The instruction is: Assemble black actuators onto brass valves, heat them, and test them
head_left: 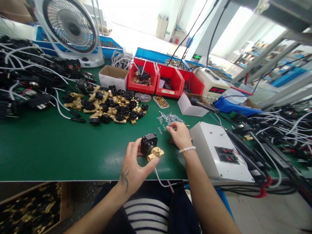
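My left hand is wrapped around a brass valve with a black square housing, holding it just above the front of the green bench. The valve's brass body faces right, and a white cable hangs below it. To the right, my right hand has its thumb and forefinger pinched at the near edge of a pile of small metal hairpin clips. Whether a clip sits between those fingertips is too small to tell. Dark pliers-like handles lie partly hidden beneath that hand.
Brass fittings with black caps are heaped at left, near a white fan. Red bins, a small tray of brass parts and a white carton stand behind. A white switch box is at right.
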Motion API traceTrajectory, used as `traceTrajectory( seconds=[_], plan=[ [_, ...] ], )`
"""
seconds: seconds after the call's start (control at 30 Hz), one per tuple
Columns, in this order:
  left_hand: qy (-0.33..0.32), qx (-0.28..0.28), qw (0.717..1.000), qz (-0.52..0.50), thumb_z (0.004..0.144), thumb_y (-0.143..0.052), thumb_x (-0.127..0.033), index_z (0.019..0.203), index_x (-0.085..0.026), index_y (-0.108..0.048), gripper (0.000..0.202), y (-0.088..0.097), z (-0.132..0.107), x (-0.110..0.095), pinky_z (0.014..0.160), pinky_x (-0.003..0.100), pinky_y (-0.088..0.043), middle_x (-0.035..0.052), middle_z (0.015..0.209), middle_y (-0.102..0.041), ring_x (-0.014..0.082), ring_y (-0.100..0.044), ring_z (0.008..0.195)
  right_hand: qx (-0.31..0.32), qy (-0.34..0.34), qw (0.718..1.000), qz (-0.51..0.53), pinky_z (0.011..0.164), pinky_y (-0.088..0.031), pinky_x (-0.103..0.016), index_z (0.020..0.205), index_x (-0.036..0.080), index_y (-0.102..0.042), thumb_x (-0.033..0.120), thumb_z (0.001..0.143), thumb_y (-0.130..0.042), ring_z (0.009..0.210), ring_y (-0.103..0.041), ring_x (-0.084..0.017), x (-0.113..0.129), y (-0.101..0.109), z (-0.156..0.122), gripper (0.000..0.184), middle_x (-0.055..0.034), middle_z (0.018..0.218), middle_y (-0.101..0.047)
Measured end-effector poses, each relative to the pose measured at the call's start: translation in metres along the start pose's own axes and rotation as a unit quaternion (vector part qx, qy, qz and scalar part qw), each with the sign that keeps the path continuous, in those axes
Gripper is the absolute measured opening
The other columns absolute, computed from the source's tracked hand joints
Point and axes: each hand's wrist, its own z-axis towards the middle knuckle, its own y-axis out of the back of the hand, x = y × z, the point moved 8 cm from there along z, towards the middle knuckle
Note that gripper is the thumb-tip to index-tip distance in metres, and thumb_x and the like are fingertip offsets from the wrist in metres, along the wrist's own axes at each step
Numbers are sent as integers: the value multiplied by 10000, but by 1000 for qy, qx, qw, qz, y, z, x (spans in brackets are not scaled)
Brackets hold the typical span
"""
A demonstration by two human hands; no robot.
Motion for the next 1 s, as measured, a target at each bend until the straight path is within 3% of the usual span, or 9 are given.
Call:
traceTrajectory(
  seconds=[0.13,0.27,0.37,0.5,0.8,0.9,1.0],
  plan=[
    [-2,4,1000,-2,780,-692,-440,1320,-207,-449,636,-1,-1,-3,880,360,-549,45,1089,-499,202,-590,1007,100,23,990,-101,936,-489,-441,1051,129,-646,238,929,-616,1043,-616,-215,17,-31,12,166,-73,1095,-653],
    [-4,5,1000,-7,782,-694,-428,1325,-212,-447,634,-1,0,-2,881,349,-551,43,1095,-495,197,-593,1010,174,44,970,-165,918,-514,-435,1082,137,-646,280,938,-620,1040,-629,-214,25,-39,21,205,-77,1127,-651],
    [-5,8,1000,-13,779,-699,-417,1328,-218,-445,637,-1,1,-1,894,350,-551,42,1104,-496,198,-594,1022,191,52,961,-192,908,-521,-427,1084,137,-645,287,938,-620,1032,-633,-213,26,-34,23,211,-79,1128,-651],
    [-1,13,1000,-13,778,-700,-423,1320,-222,-449,630,-2,0,0,897,367,-555,41,1108,-497,203,-602,1020,168,72,963,-197,926,-511,-446,1133,134,-625,289,954,-593,1062,-620,-222,34,-28,18,239,-87,1155,-640],
    [4,20,1000,-17,784,-694,-407,1324,-199,-434,634,-1,1,-3,901,371,-549,46,1116,-480,197,-591,1026,255,117,954,-105,808,-547,-358,944,134,-658,273,920,-645,882,-652,-168,52,-53,14,141,-45,971,-672],
    [-2,19,1000,-6,796,-682,-407,1325,-208,-436,616,-1,1,-3,901,382,-541,46,1114,-481,201,-582,1028,229,128,965,-26,763,-535,-331,912,125,-657,174,873,-669,778,-636,-146,57,-42,6,63,-11,820,-655],
    [-11,20,1000,14,815,-654,-411,1309,-213,-455,568,0,0,-6,886,394,-533,45,1084,-493,207,-575,1011,173,136,972,86,724,-512,-291,1058,128,-653,115,858,-589,722,-613,-125,57,-15,-14,210,8,768,-638]
  ],
)
